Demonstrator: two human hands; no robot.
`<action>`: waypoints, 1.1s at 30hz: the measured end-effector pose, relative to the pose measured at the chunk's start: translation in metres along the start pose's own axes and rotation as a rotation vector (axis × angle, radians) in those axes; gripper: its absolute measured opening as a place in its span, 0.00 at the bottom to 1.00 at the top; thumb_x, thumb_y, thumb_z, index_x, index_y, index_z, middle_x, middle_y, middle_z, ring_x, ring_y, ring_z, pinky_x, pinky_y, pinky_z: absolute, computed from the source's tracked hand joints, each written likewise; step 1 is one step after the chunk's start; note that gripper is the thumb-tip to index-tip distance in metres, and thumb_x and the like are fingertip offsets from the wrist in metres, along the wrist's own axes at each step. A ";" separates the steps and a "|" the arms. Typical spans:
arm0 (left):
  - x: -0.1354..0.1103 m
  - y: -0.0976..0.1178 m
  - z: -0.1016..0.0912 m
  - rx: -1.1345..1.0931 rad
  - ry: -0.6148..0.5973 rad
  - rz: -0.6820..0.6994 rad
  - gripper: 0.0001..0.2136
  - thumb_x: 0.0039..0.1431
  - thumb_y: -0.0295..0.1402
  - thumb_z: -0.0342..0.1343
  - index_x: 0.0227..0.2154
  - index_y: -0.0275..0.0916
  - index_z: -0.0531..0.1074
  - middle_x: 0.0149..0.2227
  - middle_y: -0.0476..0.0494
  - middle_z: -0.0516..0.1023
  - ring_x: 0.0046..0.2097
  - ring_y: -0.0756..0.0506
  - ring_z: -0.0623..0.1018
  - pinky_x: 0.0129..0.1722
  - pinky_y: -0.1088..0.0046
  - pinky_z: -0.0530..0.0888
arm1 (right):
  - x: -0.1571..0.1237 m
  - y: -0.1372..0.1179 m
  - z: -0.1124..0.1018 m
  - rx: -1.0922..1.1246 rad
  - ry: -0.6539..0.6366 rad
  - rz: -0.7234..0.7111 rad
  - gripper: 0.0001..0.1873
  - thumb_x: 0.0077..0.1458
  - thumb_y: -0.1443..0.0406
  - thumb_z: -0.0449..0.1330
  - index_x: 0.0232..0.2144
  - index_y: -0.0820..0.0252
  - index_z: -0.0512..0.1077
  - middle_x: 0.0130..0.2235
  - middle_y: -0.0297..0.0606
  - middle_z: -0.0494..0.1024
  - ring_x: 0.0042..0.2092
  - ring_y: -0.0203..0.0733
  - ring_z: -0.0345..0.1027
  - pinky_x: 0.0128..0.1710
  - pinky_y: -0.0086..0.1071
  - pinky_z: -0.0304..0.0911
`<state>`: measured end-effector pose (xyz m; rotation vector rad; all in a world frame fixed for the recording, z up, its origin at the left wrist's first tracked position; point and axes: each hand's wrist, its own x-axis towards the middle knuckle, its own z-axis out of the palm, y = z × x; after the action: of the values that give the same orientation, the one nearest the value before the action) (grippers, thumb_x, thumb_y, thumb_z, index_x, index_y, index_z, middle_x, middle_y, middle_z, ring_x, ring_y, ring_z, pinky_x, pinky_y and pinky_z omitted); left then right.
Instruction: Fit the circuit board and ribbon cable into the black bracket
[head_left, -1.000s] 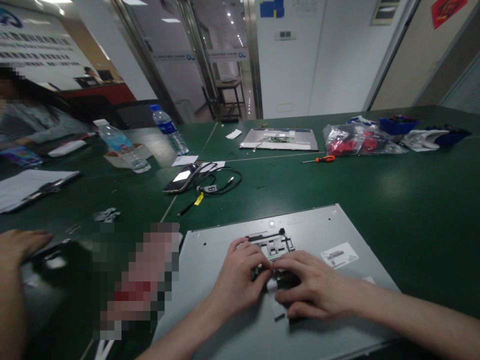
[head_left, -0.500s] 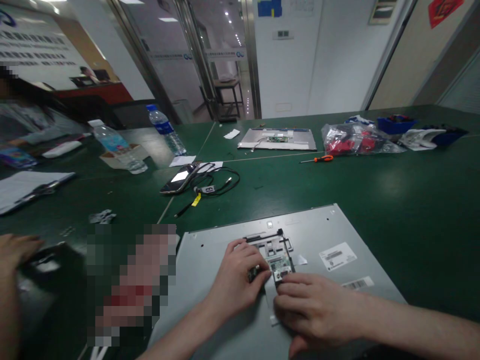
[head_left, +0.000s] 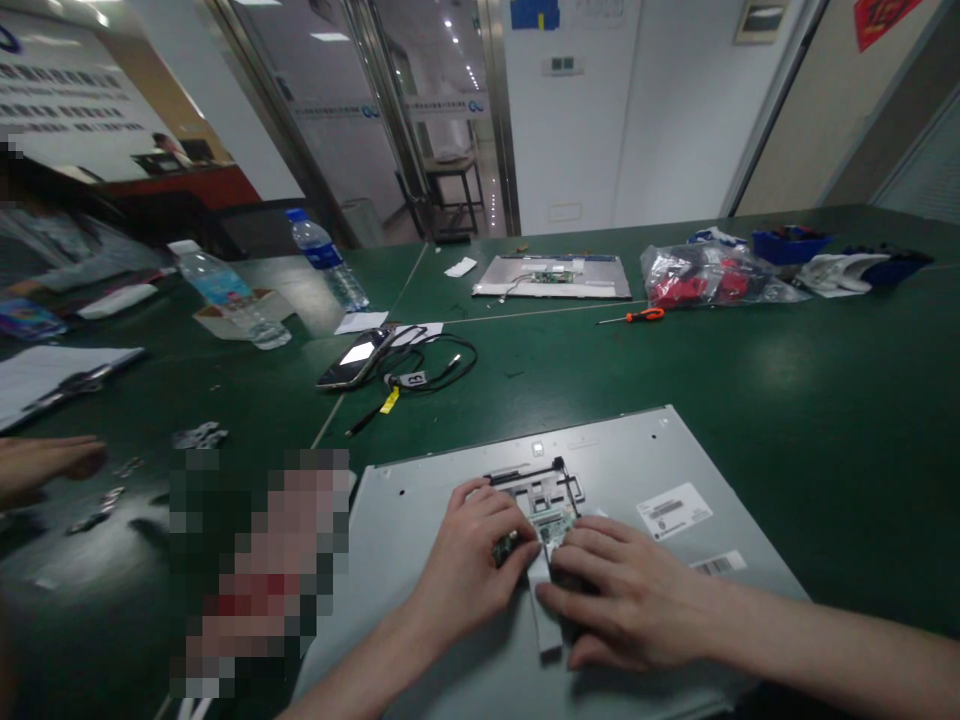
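Right hand (head_left: pixel 637 595) slid back, fingers flat on circuit board (head_left: pixel 555 522); left hand (head_left: pixel 472 560) pinches it.

Head camera looks forward-down, close over the panel (head_left: pixel 660 460).

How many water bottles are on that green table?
2. A blue-labelled bottle stands on the far left part of the table; a second bottle is further left, by a shallow cardboard tray. Others may lie outside the view.

Dim room, ceiling lights overhead, soft glare on green table (head_left: pixel 787 370), wide-angle edge bending, left foreground pixelated, possibly slight blur
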<state>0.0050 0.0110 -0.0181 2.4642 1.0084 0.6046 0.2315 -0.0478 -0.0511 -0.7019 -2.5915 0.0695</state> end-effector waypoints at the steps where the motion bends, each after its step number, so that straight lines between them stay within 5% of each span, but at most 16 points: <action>1: 0.000 0.000 0.000 0.000 0.000 0.000 0.04 0.58 0.27 0.59 0.28 0.42 0.74 0.30 0.51 0.78 0.38 0.44 0.76 0.56 0.52 0.63 | 0.000 0.001 -0.001 -0.004 -0.001 0.009 0.28 0.69 0.47 0.54 0.57 0.62 0.68 0.51 0.48 0.74 0.50 0.49 0.65 0.56 0.44 0.62; 11: -0.001 -0.001 0.001 0.004 0.010 0.004 0.04 0.56 0.26 0.59 0.29 0.42 0.75 0.32 0.50 0.79 0.38 0.43 0.76 0.55 0.52 0.63 | 0.000 0.004 -0.006 0.045 -0.089 0.065 0.27 0.68 0.47 0.56 0.59 0.56 0.70 0.68 0.49 0.61 0.65 0.53 0.54 0.65 0.49 0.54; 33: 0.000 0.001 0.000 -0.013 -0.007 -0.024 0.05 0.56 0.26 0.58 0.28 0.42 0.74 0.30 0.51 0.77 0.38 0.44 0.76 0.55 0.53 0.61 | 0.003 0.003 -0.011 0.057 -0.078 -0.138 0.24 0.67 0.47 0.57 0.54 0.56 0.73 0.62 0.44 0.69 0.62 0.47 0.58 0.64 0.40 0.55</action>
<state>0.0054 0.0103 -0.0174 2.4378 1.0272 0.5919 0.2359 -0.0449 -0.0403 -0.5085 -2.6930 0.1295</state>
